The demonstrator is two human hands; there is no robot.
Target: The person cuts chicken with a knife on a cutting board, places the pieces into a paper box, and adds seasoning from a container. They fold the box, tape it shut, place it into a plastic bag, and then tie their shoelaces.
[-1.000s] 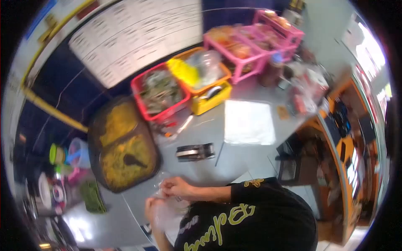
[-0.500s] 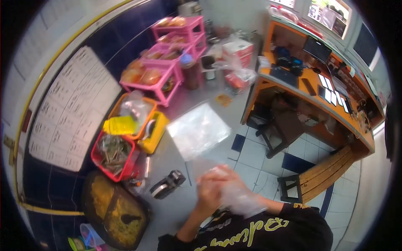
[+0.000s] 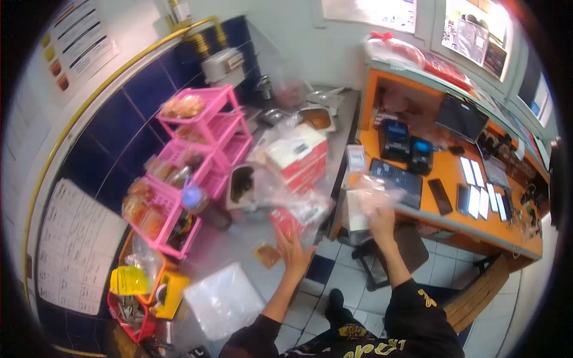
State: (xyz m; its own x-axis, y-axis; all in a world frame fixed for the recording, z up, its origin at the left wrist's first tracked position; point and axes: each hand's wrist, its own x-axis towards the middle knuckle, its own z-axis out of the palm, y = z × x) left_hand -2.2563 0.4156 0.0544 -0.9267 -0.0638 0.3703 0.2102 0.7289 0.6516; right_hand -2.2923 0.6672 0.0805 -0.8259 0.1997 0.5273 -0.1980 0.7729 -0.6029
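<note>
My left hand (image 3: pixel 293 250) is stretched out over the grey counter (image 3: pixel 230 247) with its fingers spread and nothing in it. Its fingertips are close to a red packet (image 3: pixel 285 222), and a small brown item (image 3: pixel 266 255) lies just to its left. My right hand (image 3: pixel 380 216) is raised in front of the orange desk (image 3: pixel 444 179) and grips a crumpled clear plastic bag (image 3: pixel 365 192). Both arms wear black sleeves.
A pink tiered rack (image 3: pixel 200 140) with wrapped food stands at the left, with a blue-capped bottle (image 3: pixel 201 207) beside it. A red-and-white box (image 3: pixel 297 156) sits behind the packet. A stack of clear bags (image 3: pixel 224 301) lies on the near counter. A keyboard (image 3: pixel 395 176) and phones (image 3: pixel 477 197) lie on the desk.
The view swung right, from the food tray to the rack and orange desk. My hands came apart: the right rose with the plastic bag, the left reached out toward the red packet.
</note>
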